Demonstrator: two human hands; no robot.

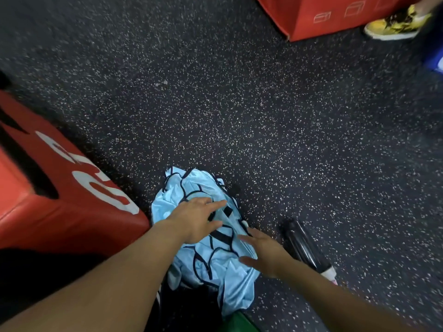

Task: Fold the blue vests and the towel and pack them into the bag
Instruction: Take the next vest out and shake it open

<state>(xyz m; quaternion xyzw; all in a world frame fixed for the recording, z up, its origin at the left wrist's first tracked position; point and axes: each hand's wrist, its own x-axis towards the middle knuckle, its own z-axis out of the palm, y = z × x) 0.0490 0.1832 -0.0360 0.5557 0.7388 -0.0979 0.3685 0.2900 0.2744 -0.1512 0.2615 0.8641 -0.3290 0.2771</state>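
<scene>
A crumpled heap of light blue vests with dark trim lies on the speckled floor just in front of me. My left hand reaches over the middle of the heap, fingers stretched out and touching the fabric. My right hand comes in from the right with straight fingers laid against the heap's right side. Something dark, possibly the bag, shows beneath the near end of the vests. No towel is in sight.
A red padded box with white lettering sits close on the left. A black bottle lies on the floor right of the heap. Far right stand another red box and a person's yellow shoe. A green edge shows below.
</scene>
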